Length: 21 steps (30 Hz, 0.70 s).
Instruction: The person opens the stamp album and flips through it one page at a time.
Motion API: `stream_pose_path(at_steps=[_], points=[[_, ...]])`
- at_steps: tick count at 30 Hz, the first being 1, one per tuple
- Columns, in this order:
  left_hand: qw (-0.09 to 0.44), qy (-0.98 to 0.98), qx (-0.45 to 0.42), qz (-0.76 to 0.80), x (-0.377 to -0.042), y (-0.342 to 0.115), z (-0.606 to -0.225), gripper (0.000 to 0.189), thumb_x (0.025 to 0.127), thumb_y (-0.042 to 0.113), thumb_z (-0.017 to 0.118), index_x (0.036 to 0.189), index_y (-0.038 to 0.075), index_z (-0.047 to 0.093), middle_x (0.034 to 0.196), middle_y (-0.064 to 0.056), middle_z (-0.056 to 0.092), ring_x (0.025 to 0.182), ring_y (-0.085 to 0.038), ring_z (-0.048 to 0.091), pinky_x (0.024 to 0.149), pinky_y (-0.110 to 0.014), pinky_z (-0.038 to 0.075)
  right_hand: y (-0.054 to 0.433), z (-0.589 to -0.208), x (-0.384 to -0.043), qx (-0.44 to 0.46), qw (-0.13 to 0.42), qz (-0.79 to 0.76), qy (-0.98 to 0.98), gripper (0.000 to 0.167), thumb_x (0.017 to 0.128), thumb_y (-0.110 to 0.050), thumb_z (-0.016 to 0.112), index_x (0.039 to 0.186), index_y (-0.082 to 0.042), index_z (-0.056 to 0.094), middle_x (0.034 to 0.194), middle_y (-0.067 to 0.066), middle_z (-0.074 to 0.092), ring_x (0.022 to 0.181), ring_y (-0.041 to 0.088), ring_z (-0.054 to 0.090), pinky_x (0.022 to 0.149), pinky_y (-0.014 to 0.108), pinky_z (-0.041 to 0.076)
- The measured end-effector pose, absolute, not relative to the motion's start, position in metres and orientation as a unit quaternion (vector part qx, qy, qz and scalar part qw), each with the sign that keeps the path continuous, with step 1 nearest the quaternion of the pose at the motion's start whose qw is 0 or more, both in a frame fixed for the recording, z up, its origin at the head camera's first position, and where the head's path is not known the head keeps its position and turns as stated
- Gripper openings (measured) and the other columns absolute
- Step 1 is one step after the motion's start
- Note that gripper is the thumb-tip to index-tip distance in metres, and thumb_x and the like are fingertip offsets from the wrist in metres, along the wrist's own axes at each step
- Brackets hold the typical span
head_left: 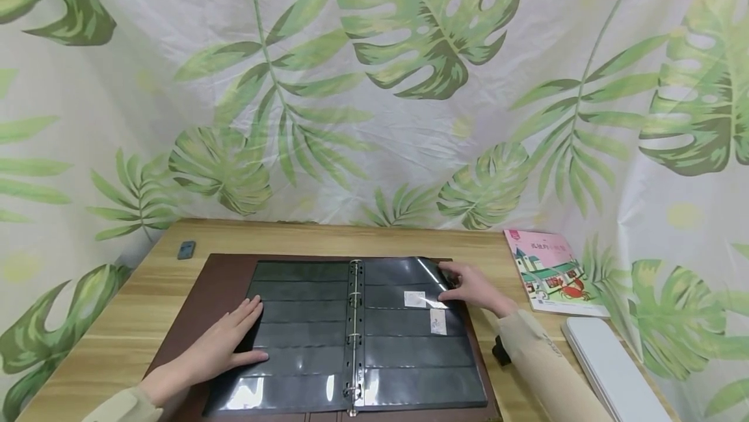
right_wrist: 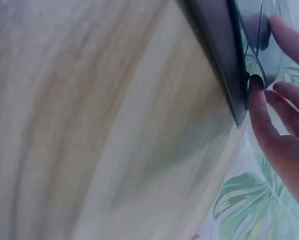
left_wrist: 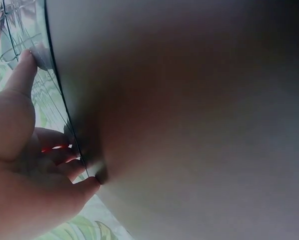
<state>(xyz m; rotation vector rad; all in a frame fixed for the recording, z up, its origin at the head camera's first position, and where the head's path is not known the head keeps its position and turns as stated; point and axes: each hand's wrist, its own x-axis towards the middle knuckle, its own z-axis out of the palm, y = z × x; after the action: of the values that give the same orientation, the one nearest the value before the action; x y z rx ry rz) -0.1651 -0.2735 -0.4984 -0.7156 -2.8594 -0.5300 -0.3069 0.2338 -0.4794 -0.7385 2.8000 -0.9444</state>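
An open brown ring binder (head_left: 193, 292) lies on the table with black pocket pages on both sides of its metal rings (head_left: 354, 337). Two small stamps (head_left: 415, 299) sit in the pockets of the right page (head_left: 421, 350). At that page's far right corner, my right hand (head_left: 471, 285) pinches the edge, thumb on top and fingers beneath; the right wrist view shows the corner raised off the cover. My left hand (head_left: 219, 344) rests with spread, fairly straight fingers on the outer edge of the left page (head_left: 304, 331).
A pink picture book (head_left: 556, 272) and a white long case (head_left: 614, 370) lie on the right. A small black object (head_left: 500, 350) sits beside the binder, partly behind the right sleeve. At the far left is a small grey-blue item (head_left: 186, 250). A leaf-print curtain (head_left: 398, 116) hangs behind the table.
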Motion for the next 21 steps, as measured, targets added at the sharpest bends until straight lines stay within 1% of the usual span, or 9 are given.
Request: stream_pose_path(at_steps=[4,7,10,12,13,15,17,20,21], points=[[0.060,-0.955,-0.230,-0.180,-0.165,-0.273,-0.497,0.090,0.079,0.049,0.078,0.139,-0.012,0.049,0.147,-0.034,0.044,0.134,-0.053,0.043,0.099,-0.067,0.043,0.239,-0.479,-0.305,-0.186,0.030,-0.370,0.910,0.063,0.082,-0.014,0.080,0.135,0.009,0.055,0.130,0.029,0.061,0.110,0.040,0.063,0.085,0.039,0.058],[0.055,-0.955,-0.227,-0.180,-0.165,-0.273,-0.497,0.090,0.079,0.049,0.078,0.139,-0.012,0.049,0.148,-0.034,0.043,0.135,-0.053,0.043,0.100,-0.067,0.042,0.242,-0.477,-0.302,-0.142,0.029,-0.418,0.897,0.061,0.085,-0.011,0.077,0.137,0.008,0.052,0.134,0.030,0.058,0.114,0.042,0.064,0.080,0.029,0.058],[0.052,-0.956,-0.226,-0.180,-0.165,-0.273,-0.496,0.090,0.079,0.049,0.078,0.139,-0.012,0.048,0.148,-0.034,0.043,0.136,-0.053,0.042,0.100,-0.067,0.042,0.239,-0.469,-0.296,-0.107,0.049,-0.472,0.874,0.061,0.087,-0.008,0.074,0.139,0.010,0.049,0.138,0.032,0.054,0.116,0.043,0.064,0.084,0.032,0.059],[0.050,-0.956,-0.225,-0.181,-0.165,-0.273,-0.496,0.090,0.079,0.049,0.078,0.140,-0.012,0.048,0.148,-0.034,0.043,0.136,-0.053,0.042,0.100,-0.067,0.042,0.239,-0.467,-0.295,-0.088,0.065,-0.494,0.863,0.058,0.089,-0.008,0.072,0.138,0.011,0.049,0.137,0.033,0.054,0.111,0.039,0.067,0.085,0.035,0.060],[0.050,-0.956,-0.225,-0.182,-0.165,-0.273,-0.496,0.090,0.079,0.049,0.077,0.140,-0.012,0.048,0.148,-0.034,0.042,0.136,-0.053,0.042,0.100,-0.067,0.042,0.239,-0.467,-0.295,-0.083,0.079,-0.502,0.858,0.055,0.089,-0.008,0.071,0.135,0.013,0.050,0.133,0.034,0.057,0.106,0.035,0.069,0.085,0.036,0.060],[0.049,-0.956,-0.225,-0.183,-0.165,-0.273,-0.496,0.090,0.080,0.049,0.077,0.140,-0.011,0.048,0.149,-0.034,0.042,0.136,-0.053,0.041,0.100,-0.068,0.042,0.241,-0.465,-0.294,-0.076,0.118,-0.504,0.852,0.047,0.091,-0.010,0.069,0.128,0.014,0.054,0.119,0.029,0.065,0.095,0.025,0.072,0.084,0.036,0.061],[0.049,-0.956,-0.225,-0.184,-0.165,-0.273,-0.496,0.090,0.080,0.049,0.077,0.140,-0.012,0.048,0.149,-0.034,0.042,0.136,-0.053,0.041,0.101,-0.068,0.041,0.246,-0.467,-0.294,-0.086,0.162,-0.489,0.853,0.036,0.092,-0.012,0.068,0.116,0.014,0.060,0.100,0.018,0.071,0.081,0.013,0.069,0.076,0.029,0.061],[0.048,-0.955,-0.225,-0.187,-0.164,-0.273,-0.495,0.090,0.080,0.049,0.077,0.140,-0.012,0.047,0.149,-0.034,0.042,0.136,-0.053,0.041,0.101,-0.068,0.041,0.252,-0.460,-0.287,-0.105,0.234,-0.467,0.847,0.021,0.093,-0.013,0.066,0.095,0.008,0.064,0.078,-0.001,0.065,0.067,0.005,0.063,0.065,0.022,0.057],[0.048,-0.955,-0.225,-0.188,-0.164,-0.273,-0.495,0.090,0.080,0.049,0.077,0.140,-0.012,0.047,0.149,-0.034,0.042,0.136,-0.053,0.041,0.101,-0.068,0.041,0.253,-0.458,-0.285,-0.113,0.251,-0.458,0.845,0.018,0.093,-0.012,0.066,0.089,0.005,0.063,0.073,-0.003,0.062,0.064,0.005,0.062,0.063,0.021,0.055]])
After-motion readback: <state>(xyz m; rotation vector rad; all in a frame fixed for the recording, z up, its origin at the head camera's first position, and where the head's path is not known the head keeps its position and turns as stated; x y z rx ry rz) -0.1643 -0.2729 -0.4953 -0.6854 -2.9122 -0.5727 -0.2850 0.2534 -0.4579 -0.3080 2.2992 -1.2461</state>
